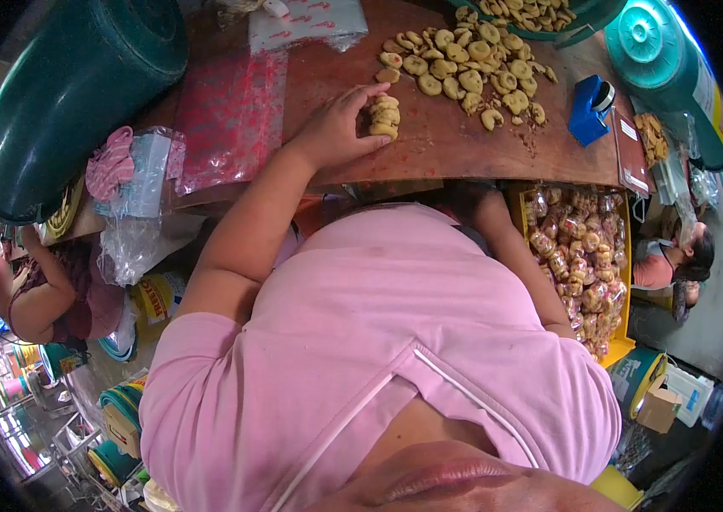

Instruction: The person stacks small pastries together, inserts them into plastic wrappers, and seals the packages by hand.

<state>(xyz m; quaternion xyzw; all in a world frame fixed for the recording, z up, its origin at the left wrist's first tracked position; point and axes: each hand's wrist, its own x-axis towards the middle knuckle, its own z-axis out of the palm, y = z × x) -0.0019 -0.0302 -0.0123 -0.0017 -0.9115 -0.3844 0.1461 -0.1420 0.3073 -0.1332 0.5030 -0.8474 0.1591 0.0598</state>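
Observation:
My left hand (346,128) rests on the brown tabletop, curled around a short row of ring-shaped cookies (384,118), fingers at the far end and thumb at the near end. Just beyond and to the right, many loose yellowish cookies (472,64) lie in a spread pile, some ring-shaped. My right hand (488,209) is down under the table's near edge, in shadow. Its fingers are hidden, and I cannot make out what it touches. Beside my right arm stands a yellow crate (625,282) full of cookies in small clear packs (579,256).
Red-printed plastic bags (233,119) lie on the left of the table (319,51). A blue tape dispenser (590,109) stands on the right, and a green basin (588,30) of cookies at the back. Large green drums (80,102) flank the table. Co-workers (54,290) sit at both sides.

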